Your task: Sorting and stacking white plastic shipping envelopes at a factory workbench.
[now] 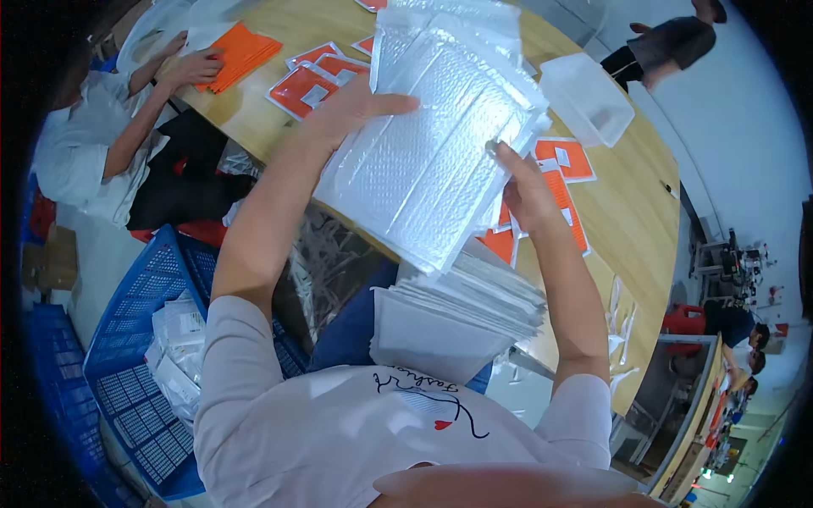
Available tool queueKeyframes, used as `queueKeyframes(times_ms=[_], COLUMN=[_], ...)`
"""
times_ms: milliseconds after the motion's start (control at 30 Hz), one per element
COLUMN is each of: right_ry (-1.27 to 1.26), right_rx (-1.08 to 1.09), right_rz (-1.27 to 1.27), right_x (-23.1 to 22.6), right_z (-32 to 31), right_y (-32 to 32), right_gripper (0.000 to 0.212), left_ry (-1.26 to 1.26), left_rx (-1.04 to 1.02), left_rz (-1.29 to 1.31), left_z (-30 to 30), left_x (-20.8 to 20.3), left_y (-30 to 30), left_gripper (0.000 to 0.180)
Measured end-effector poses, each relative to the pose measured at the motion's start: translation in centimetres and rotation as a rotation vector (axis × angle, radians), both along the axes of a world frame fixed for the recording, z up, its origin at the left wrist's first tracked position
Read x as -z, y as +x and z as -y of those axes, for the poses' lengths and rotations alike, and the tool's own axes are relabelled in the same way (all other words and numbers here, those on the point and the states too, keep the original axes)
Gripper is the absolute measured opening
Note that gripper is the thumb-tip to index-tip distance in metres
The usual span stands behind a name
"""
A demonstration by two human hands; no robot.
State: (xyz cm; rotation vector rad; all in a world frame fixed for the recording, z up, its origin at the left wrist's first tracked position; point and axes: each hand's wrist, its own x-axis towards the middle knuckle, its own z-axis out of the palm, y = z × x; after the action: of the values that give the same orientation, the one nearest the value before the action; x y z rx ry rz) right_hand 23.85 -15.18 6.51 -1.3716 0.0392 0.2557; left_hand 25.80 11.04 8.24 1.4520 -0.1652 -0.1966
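Note:
Up over the table edge I hold several silvery bubble mailers (440, 135), fanned a little and tilted. My left hand (351, 110) grips their left side, its thumb lying across the front and its other fingers hidden behind. At the right edge my right hand (527, 190) pinches them, thumb in front. A thick stack of similar pale mailers (457, 326) rests at my lap, below the held ones. Flat orange packs with white labels lie on the table: one group (318, 80) beyond my left hand, another (563, 161) beside my right.
A translucent plastic bin (589, 102) stands on the wooden table (631, 212). At the left a co-worker's hands (199, 68) touch an orange stack (241, 55). A blue crate (140, 364) with clear packages (179, 339) is at my left. White strips (622, 330) lie at the right.

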Motion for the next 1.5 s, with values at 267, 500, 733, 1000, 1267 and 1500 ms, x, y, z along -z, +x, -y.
queueKeyframes(times_ms=[267,500,733,1000,1267,1500], right_ry=[-0.020,0.012,-0.328,-0.196,-0.051,-0.272], right_rx=[0.212,0.280,0.028,0.152,0.066,0.284], right_rz=[0.140,0.514,0.394,0.276,0.298,0.357], right_x=[-5.6,-7.0,-1.3,1.5,1.8,-0.6], right_z=[1.5,5.8,7.1,7.6,9.1,13.3], right_y=[1.9,0.9,-2.3,-2.6,-3.0,-1.9], right_gripper=[0.045,0.041,0.049,0.049,0.047,0.045], left_ry=[-0.106,-0.034,0.261,-0.062,0.124,-0.146], left_rx=[-0.037,0.036,0.088,-0.059,-0.477,-0.251], left_rz=[-0.052,0.362,0.213,0.401,0.596,0.227], left_z=[0.2,1.7,4.5,5.8,4.9,1.1], left_x=[-0.5,-1.7,1.1,4.6,6.3,1.0], left_y=[-0.1,0.0,-1.4,-2.3,3.6,3.3], left_gripper=[0.075,0.082,0.090,0.081,0.049,0.033])
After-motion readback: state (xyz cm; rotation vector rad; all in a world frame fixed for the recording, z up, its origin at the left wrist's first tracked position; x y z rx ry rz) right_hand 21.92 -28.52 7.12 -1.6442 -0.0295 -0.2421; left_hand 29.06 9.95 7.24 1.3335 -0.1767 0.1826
